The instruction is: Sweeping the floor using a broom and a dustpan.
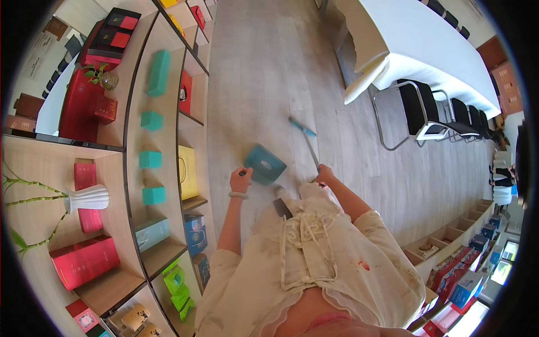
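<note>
My left hand [241, 180], with a pale bangle at the wrist, is closed around the dark end of a handle. A blue-green dustpan [265, 164] lies just beyond it, slightly blurred; most of its handle is hidden. In my right hand [324, 175] is the grey stick of a broom [310, 148]. The broom's narrow blue head [302, 127] rests on the wood-look floor, ahead and to the right of the dustpan, and the two are apart. One of my shoes shows near the dustpan's lower edge.
Shelving with boxes [150, 159], bags and a white vase [88, 198] runs along the left. At upper right stand a table with a white cloth [421, 46] and black chairs [414, 105]. Low shelving with boxes [463, 290] is at lower right. A person [503, 176] is far off right.
</note>
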The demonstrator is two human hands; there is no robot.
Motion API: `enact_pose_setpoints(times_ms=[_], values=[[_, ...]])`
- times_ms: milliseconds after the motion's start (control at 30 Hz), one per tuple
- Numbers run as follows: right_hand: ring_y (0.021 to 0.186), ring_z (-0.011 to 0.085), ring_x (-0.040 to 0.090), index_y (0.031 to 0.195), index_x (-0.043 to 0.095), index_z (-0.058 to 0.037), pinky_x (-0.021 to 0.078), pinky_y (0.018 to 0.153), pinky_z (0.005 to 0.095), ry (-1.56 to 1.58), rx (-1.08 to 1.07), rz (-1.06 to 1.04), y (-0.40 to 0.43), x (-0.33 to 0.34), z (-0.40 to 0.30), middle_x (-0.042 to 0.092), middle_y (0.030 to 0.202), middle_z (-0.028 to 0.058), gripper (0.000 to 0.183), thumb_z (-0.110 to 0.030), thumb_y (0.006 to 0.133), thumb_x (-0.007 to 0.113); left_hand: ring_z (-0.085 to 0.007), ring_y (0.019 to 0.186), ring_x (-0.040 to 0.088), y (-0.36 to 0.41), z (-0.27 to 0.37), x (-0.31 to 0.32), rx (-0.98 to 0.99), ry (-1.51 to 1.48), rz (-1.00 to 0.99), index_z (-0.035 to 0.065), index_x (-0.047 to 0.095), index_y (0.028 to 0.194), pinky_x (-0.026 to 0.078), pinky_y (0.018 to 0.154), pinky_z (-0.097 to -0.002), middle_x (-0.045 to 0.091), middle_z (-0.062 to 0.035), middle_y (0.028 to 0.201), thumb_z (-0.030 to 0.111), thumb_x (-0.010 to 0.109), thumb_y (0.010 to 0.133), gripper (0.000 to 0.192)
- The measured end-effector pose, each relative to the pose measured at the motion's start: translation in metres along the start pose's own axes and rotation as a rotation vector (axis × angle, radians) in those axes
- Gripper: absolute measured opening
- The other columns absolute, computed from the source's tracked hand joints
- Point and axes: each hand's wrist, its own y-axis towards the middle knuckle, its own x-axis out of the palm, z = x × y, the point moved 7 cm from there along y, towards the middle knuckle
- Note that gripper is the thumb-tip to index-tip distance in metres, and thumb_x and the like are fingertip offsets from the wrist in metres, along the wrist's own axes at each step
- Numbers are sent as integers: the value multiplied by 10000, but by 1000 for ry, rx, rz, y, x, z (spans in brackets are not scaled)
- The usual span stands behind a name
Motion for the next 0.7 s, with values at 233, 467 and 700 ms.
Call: enact_pose_setpoints(times_ms=[233, 467, 700], values=[[407, 165, 511, 1081, 508, 37, 362, 311, 291, 232, 114, -482, -26, 14, -20, 570, 610, 153, 456, 76, 630, 554, -113, 455, 508, 13, -11, -18, -36, -74, 40, 38, 534, 644, 452, 438, -242, 496, -15, 550, 229, 622, 777, 248], [401, 158, 510, 895, 592, 48, 375, 319, 294, 252, -38, -234, -6, -54, -42, 561, 571, 120, 259, 45, 637, 565, -69, 489, 466, 22, 10, -11, -59, -206, 51, 26, 514, 631, 511, 430, -242, 480, -11, 578, 143, 592, 804, 223], [499, 201, 618, 1012, 553, 7, 505, 392, 332, -179, -272, 27, 83, -37, -80, 598, 603, 115, 392, -68, 636, 634, -72, 463, 455, 54, 25, 24, -60, -301, 77, 23, 514, 630, 515, 423, -246, 473, -14, 573, 136, 595, 806, 224]])
